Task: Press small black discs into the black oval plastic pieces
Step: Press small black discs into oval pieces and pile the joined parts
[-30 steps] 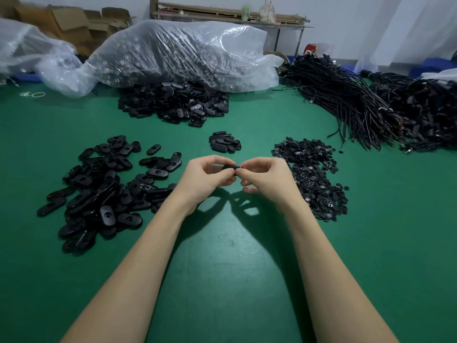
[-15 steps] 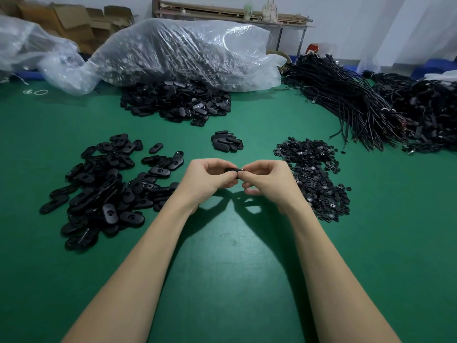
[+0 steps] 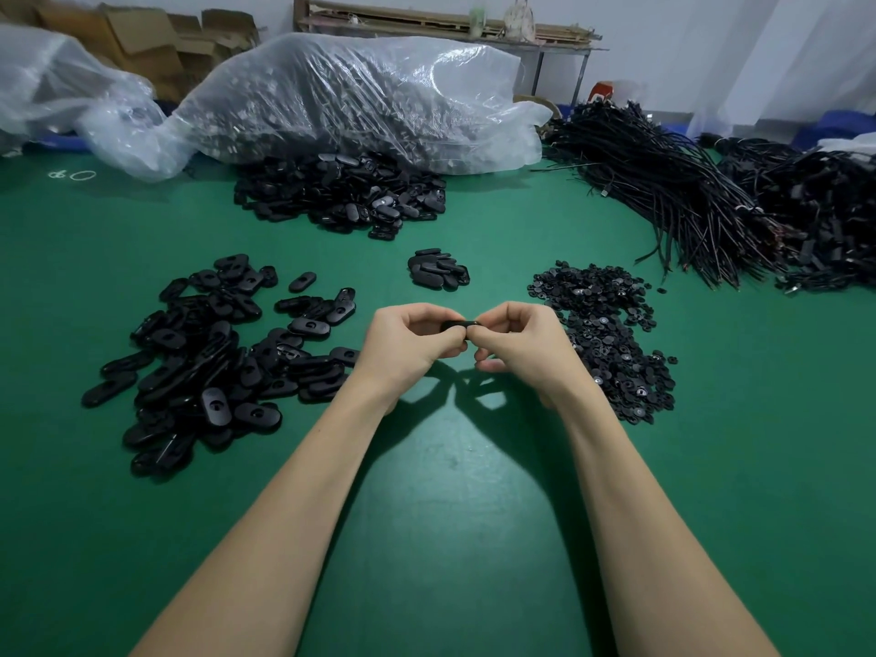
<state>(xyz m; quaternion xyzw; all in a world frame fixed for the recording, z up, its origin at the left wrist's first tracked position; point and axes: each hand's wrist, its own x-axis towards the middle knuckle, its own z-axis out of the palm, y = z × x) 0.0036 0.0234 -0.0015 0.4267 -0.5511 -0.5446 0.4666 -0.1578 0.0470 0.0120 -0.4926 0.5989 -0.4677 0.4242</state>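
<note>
A green table surface (image 3: 450, 490) filled the view. At far left lay a crumpled clear plastic bag (image 3: 42, 87), its contents unclear. Near it, a loose pile of black oval plastic pieces (image 3: 204, 353) spread over the table. Behind, a large clear plastic sack (image 3: 360, 101) held dark parts and spilled a heap of black oval pieces (image 3: 341, 192) from its open side. A small cluster of black ovals (image 3: 438, 269) sat just beyond the hands. At centre, the left hand (image 3: 407, 353) and right hand (image 3: 521, 348) met above the table, fingers curled, both pinching one black oval plastic piece (image 3: 456, 324) between thumbs and fingertips. Just right lay a pile of small black discs (image 3: 611, 334). Far right, bundles of black cords (image 3: 663, 192) stretched across the table.
</note>
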